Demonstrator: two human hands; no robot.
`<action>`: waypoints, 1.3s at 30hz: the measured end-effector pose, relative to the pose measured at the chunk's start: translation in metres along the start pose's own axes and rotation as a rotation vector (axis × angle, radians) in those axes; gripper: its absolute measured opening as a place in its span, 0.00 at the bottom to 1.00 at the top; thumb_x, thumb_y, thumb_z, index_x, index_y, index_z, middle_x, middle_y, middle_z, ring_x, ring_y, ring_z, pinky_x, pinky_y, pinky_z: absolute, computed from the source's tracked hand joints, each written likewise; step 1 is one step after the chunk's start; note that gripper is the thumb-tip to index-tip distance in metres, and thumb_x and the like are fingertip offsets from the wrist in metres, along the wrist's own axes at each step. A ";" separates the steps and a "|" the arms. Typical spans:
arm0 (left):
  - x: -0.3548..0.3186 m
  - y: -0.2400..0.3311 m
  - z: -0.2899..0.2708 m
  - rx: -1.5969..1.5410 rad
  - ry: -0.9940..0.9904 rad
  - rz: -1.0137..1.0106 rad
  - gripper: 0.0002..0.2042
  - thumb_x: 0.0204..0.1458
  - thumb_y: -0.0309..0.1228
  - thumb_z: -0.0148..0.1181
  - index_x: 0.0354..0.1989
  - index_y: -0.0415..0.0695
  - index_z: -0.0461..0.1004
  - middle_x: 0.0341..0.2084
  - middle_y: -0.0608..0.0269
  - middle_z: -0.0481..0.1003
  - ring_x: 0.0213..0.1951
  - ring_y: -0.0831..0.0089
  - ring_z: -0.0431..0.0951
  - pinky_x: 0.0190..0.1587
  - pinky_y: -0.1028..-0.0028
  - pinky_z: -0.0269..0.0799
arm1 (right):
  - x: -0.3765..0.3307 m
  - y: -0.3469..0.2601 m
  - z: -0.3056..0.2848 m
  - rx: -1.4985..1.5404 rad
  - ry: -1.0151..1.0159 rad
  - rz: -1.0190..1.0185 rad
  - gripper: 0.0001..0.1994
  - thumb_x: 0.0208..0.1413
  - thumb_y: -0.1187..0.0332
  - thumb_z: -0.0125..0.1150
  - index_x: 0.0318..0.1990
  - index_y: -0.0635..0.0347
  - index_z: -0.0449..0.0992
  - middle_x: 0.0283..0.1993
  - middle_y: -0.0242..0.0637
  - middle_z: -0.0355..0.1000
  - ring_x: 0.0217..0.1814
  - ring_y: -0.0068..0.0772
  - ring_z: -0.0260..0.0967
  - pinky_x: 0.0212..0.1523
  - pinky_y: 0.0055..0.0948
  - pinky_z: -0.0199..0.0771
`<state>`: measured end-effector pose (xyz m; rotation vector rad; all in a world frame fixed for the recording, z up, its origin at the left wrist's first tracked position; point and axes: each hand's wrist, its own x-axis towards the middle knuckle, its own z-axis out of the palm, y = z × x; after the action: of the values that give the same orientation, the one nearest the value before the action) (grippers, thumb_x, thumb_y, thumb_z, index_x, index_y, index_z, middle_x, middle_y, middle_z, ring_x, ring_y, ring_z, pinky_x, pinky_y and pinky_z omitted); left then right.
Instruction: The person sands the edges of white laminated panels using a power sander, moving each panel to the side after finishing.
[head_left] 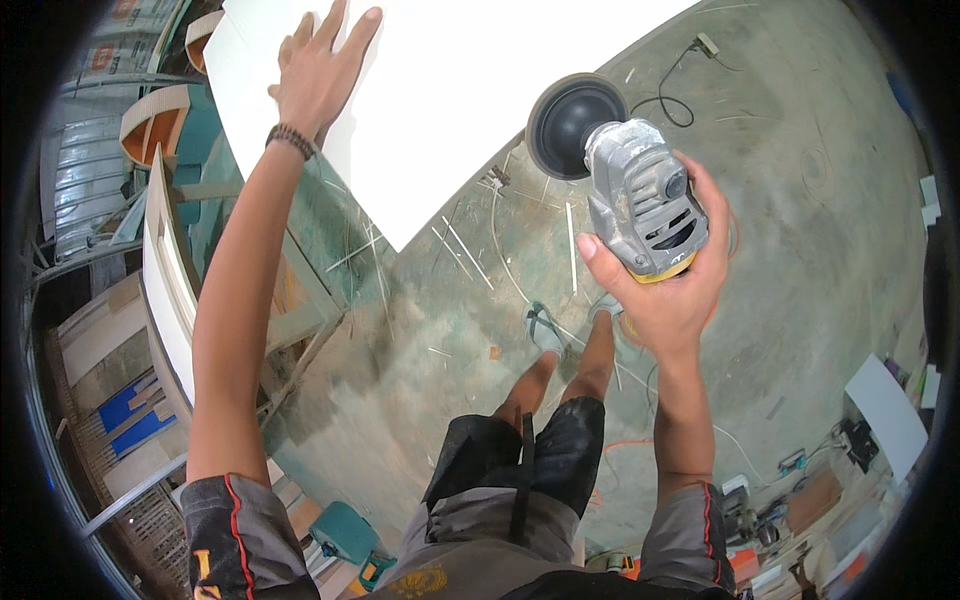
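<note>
My left hand (318,72) lies on a large white panel (440,110), fingers spread and pointing away from me. My right hand (678,305) grips the body of a dusty grey angle grinder (645,200) with a yellow part near my palm. On the grinder's far left end sits a round black pad (575,125), which overlaps the panel's right edge from above. Whether the pad touches the panel or spins I cannot tell. The panel's near corner points toward me.
Thin white strips (572,245) and cords litter the dusty green floor around my feet. A cord with a socket block (706,45) lies at the far right. Curved wooden pieces (158,125) stand on the left. Tools and boards (815,500) crowd the lower right.
</note>
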<state>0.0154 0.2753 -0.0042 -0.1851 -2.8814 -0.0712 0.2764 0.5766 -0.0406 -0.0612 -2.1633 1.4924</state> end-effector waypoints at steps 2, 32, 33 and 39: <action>0.006 -0.016 0.013 -0.007 0.056 0.064 0.41 0.57 0.73 0.42 0.76 0.65 0.60 0.76 0.47 0.53 0.76 0.41 0.49 0.71 0.31 0.43 | 0.009 0.007 -0.005 0.060 0.012 0.053 0.45 0.40 0.62 0.85 0.65 0.70 0.64 0.57 0.49 0.70 0.57 0.38 0.73 0.56 0.35 0.75; 0.003 0.003 -0.003 0.002 -0.074 0.035 0.34 0.65 0.60 0.45 0.77 0.61 0.57 0.77 0.50 0.51 0.77 0.47 0.47 0.76 0.43 0.43 | 0.161 0.087 -0.110 0.207 0.159 0.195 0.41 0.42 0.65 0.84 0.62 0.68 0.66 0.53 0.44 0.75 0.53 0.33 0.75 0.55 0.32 0.76; 0.004 0.004 -0.004 -0.007 -0.075 0.046 0.34 0.65 0.60 0.46 0.77 0.60 0.57 0.77 0.50 0.51 0.77 0.47 0.47 0.76 0.44 0.44 | 0.166 0.091 -0.113 0.209 0.164 0.198 0.41 0.42 0.65 0.84 0.62 0.68 0.66 0.53 0.44 0.75 0.53 0.32 0.75 0.55 0.32 0.76; 0.003 0.009 -0.003 0.015 -0.080 0.019 0.33 0.66 0.58 0.46 0.77 0.59 0.57 0.77 0.52 0.52 0.77 0.49 0.48 0.76 0.46 0.46 | 0.191 0.111 -0.134 0.238 0.239 0.281 0.42 0.42 0.65 0.84 0.63 0.68 0.66 0.54 0.44 0.75 0.53 0.32 0.75 0.55 0.31 0.76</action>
<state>0.0143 0.2842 -0.0004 -0.2177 -2.9587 -0.0402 0.1405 0.7959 -0.0302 -0.4530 -1.8318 1.7876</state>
